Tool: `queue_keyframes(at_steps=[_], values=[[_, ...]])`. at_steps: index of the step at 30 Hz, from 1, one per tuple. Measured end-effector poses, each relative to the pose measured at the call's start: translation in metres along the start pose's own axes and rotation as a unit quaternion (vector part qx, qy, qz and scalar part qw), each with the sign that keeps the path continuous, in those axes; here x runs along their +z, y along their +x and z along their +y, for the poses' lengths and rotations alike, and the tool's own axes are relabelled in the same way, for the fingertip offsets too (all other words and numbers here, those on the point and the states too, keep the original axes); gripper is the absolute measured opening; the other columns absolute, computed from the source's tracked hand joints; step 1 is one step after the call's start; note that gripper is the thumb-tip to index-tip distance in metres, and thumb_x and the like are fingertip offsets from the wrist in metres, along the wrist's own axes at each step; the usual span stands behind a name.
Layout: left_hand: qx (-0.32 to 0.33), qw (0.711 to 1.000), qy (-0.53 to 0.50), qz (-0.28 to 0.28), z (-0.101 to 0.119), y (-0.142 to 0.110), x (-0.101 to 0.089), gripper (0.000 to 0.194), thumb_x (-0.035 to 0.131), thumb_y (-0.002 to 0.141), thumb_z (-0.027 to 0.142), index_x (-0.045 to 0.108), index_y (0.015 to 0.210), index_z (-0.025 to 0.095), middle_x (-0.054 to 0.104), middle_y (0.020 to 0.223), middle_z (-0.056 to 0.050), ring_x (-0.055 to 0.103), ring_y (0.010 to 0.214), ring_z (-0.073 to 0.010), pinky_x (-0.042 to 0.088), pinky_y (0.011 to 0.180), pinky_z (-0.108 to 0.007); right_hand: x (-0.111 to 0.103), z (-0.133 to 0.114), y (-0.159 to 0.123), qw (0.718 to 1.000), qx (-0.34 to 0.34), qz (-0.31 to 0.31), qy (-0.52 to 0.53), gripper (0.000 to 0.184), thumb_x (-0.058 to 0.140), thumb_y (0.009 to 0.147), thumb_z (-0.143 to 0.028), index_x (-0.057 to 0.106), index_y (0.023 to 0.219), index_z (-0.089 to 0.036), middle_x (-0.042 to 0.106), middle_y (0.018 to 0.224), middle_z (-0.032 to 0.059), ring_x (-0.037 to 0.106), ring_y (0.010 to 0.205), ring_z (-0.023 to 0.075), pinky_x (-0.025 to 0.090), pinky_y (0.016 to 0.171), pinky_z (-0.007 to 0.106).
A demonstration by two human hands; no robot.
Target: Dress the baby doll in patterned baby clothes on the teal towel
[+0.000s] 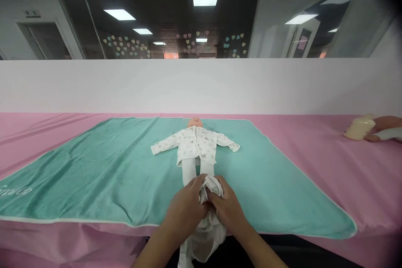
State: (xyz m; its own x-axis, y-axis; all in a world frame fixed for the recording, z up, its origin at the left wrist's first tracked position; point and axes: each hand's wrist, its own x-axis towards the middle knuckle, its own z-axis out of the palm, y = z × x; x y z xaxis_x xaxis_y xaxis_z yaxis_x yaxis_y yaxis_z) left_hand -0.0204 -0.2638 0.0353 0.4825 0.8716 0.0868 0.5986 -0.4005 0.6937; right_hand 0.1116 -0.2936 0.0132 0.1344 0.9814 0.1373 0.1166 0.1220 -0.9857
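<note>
Towel (266, 184) is spread under the doll (197, 144), and by its legs (189, 172) cloth (212, 234) is clutched in curled left hand (187, 203) and right hand (230, 205), seemingly being bunched, so its opening probably needs widening next.

White lettering (15, 191) on teal blanket (125, 163) — not clearly legible.

One bare left hand (185, 208), one bare right hand (231, 207) and one bunched white cloth garment (212, 183) were visible. There were one doll in a white printed jacket (196, 142) and one white-edged teal blanket (135, 167).
</note>
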Motion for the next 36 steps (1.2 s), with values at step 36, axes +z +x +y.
queue_keyframes(at_steps=[36], values=[[0.037, 0.995, -0.03, -0.091, -0.001, -0.001, -0.014, 0.07, 0.062, 0.067, 0.042, 0.035, 0.128, 0.021, 0.064, 0.095, -0.006, 0.059, 0.082, -0.0233, 0.042, 0.065, -0.028, -0.023, 0.045, 0.008, 0.996, -0.085, -0.028, -0.014, 0.028, 0.047, 0.083, -0.045, 0.053, 0.086, -0.018, 0.058, 0.081, 0.0015, 0.052, 0.077, 0.0182, 0.04, 0.072, 0.03]])
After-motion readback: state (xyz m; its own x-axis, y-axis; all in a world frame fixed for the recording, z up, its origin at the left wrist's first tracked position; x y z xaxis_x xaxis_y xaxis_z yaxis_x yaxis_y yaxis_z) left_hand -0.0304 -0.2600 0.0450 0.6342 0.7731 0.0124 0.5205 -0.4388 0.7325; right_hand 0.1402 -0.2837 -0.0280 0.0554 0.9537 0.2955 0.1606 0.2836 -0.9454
